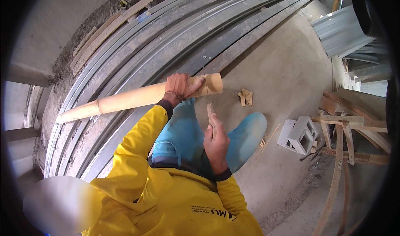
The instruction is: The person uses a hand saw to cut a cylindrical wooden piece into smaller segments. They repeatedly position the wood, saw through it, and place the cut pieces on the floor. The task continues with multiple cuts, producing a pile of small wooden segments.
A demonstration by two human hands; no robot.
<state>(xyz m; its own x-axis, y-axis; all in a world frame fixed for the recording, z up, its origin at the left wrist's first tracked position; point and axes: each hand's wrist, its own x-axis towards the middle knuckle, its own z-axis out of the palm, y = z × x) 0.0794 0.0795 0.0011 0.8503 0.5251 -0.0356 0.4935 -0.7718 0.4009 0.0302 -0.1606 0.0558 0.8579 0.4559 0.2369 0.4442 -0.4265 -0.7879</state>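
Observation:
A thick, pale bamboo pole [125, 98] slants across the metal lengths at left and over my bent leg, its cut end toward the right. My left hand [178, 86] is wrapped over the pole near that end, thumb pointing right. In my right hand [216, 145], in front of the pole, is the wooden handle of a saw [210, 110]. Its blade shows edge-on as a thin dark line, crossing the bamboo between my left thumb and the cut end. How deep the blade sits in the bamboo I cannot tell.
Long grey metal profiles [166, 48] and boards lie along the left and far side. Small wood offcuts [246, 97] are on the concrete floor [283, 65]. A grey hollow block [298, 135] stands at right beside a wooden frame [346, 127]. Corrugated sheets [341, 31] lean far right.

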